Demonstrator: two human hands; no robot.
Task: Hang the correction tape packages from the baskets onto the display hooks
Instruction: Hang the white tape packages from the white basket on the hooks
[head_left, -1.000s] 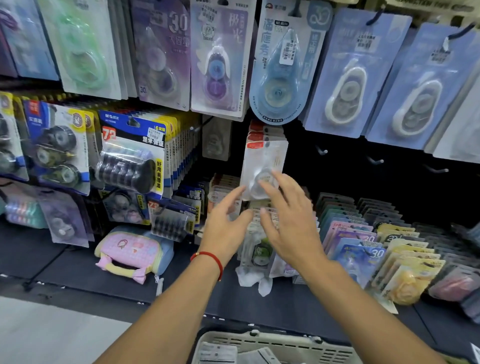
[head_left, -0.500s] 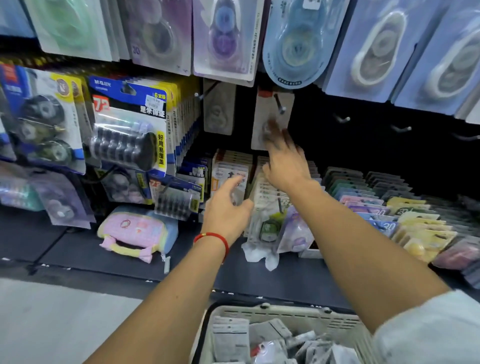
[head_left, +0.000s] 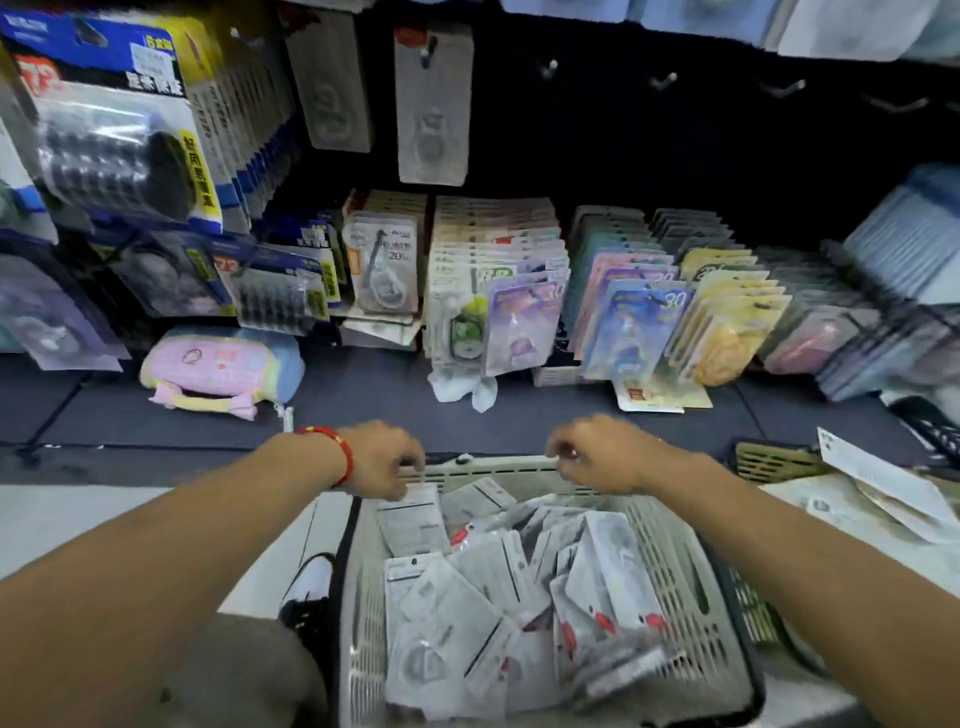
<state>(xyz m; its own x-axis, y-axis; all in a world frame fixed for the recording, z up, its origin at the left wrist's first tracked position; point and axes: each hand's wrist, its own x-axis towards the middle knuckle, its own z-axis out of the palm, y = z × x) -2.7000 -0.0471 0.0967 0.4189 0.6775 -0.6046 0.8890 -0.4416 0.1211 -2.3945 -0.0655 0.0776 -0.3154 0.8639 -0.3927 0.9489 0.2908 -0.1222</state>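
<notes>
Reaching over the basket (head_left: 691, 582) at bottom centre, left hand (head_left: 382, 460) and right hand (head_left: 597, 457) are hovering with fingers curled, apparently empty, so singling out one top package (head_left: 410, 519) by its hang-hole looks wisest.

1. Basket (head_left: 691, 587): pale slotted plastic, at 6 o'clock, filled with loose white correction tape packages (head_left: 441, 613).
2. Left hand (head_left: 382, 460): fingers curled over the basket's far rim at 7 o'clock of centre, touching an upright package (head_left: 410, 519); whether it grips is unclear.
3. Right hand (head_left: 597, 454): fingers curled above the far rim; contents unclear.
4. Hung package (head_left: 434, 104): on a hook at 12 o'clock.
5. Bare hooks (head_left: 667, 80): at 1 o'clock.
</notes>
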